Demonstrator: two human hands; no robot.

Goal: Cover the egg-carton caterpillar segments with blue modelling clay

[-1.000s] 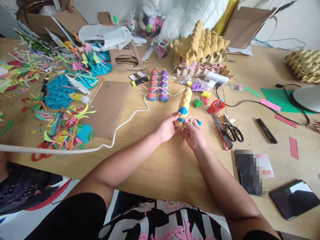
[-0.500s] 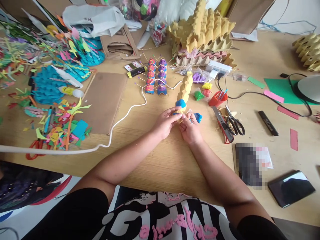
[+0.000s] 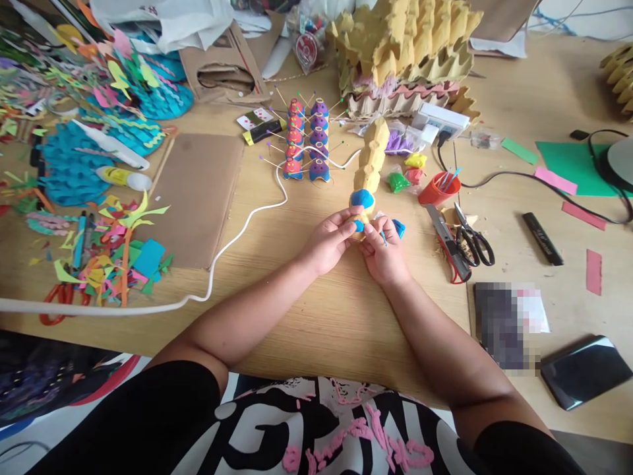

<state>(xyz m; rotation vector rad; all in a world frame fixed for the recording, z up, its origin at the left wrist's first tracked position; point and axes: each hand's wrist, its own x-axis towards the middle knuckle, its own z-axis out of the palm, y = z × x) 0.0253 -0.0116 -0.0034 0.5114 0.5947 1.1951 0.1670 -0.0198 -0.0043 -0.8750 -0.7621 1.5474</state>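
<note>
A yellow egg-carton strip (image 3: 372, 155) points away from me above the table, with a blue clay cap (image 3: 362, 198) on one cup near its close end. My left hand (image 3: 329, 243) grips this end, its thumb beside a second blue patch (image 3: 359, 226). At the strip's right side, my right hand (image 3: 386, 254) is closed, and a thin blue stick (image 3: 383, 238) shows between its fingers. Just beyond those fingers lies a blue clay packet (image 3: 397, 228). Two decorated carton strips, one red (image 3: 295, 135) and one purple (image 3: 319, 138), stand farther back with pins sticking out.
Scissors (image 3: 475, 241) and a utility knife (image 3: 448, 244) lie on the right by a red cup (image 3: 439, 189). Egg trays (image 3: 405, 53) are stacked at the back. A white cable (image 3: 247, 221) crosses left of my arms, past cardboard (image 3: 198, 198) and paper scraps (image 3: 111, 257).
The view has moved a little closer to the table. My hands stay at the strip's near end; the right fingers have shifted slightly, and the thin blue stick shows more clearly.
</note>
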